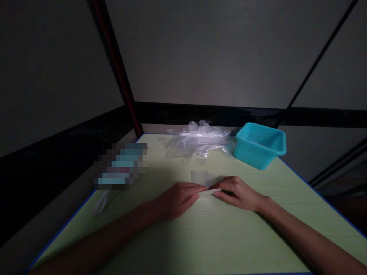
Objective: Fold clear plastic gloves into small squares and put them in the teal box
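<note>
Between both hands, low over the table, is a thin, pale folded strip of a translucent plastic glove; part of it lies flat just beyond my fingers. My left hand pinches the strip's left end between thumb and fingers. At its right end, my right hand is closed on it the same way. The fingertips nearly meet, and they hide some of the glove. Farther back lies a crumpled heap of clear disposable plastic gloves, with loose finger shapes along its near edge.
A turquoise plastic basin stands at the back right, touching the heap's side. At the left edge lies a blurred-out object with a pale strap. The pale green table has blue edging; dark-banded panels rise behind.
</note>
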